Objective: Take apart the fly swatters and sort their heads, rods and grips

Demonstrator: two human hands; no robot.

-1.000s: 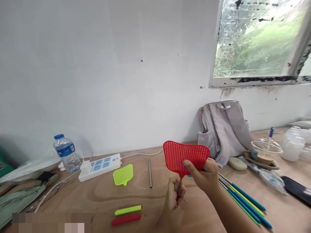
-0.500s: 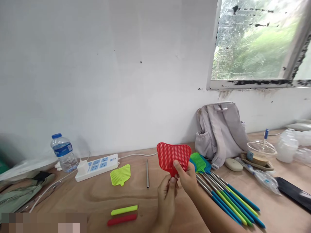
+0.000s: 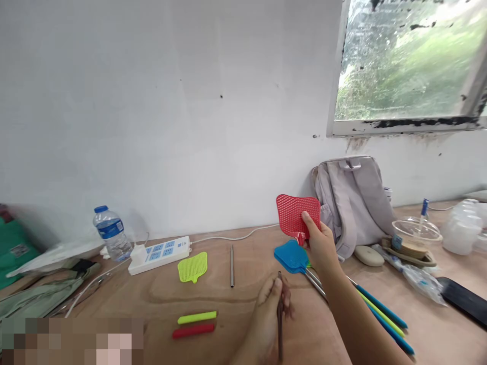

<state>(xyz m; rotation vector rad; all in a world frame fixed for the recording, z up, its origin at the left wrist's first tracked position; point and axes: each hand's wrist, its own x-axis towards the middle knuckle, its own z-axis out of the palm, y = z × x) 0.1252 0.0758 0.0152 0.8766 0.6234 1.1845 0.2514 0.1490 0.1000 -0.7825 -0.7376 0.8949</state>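
Observation:
Raised in my right hand [image 3: 321,243] is a red mesh fly swatter head [image 3: 294,215], gripped at its lower right with the thumb on the mesh. My left hand [image 3: 264,312], lower and nearer, pinches a thin metal rod [image 3: 280,324] that stands nearly upright. The rod and the red head are apart. A yellow-green swatter head [image 3: 193,267] and another metal rod [image 3: 232,268] lie on the table to the left. Closer to me are a yellow-green handle tube [image 3: 197,318] and a red handle tube [image 3: 193,331]. Fly swatters with blue heads [image 3: 292,255] lie partly hidden under my right arm.
Along the wall are a water bottle [image 3: 111,230], a power strip [image 3: 160,255] with a white cable, and a grey backpack [image 3: 353,203]. On the right sit a beige oval case [image 3: 369,256], a plastic cup [image 3: 416,233] and a black phone [image 3: 462,301].
My hands have separated. The right one has lifted the red swatter head up and to the right. My left hand has dropped lower, and a metal rod now shows in it.

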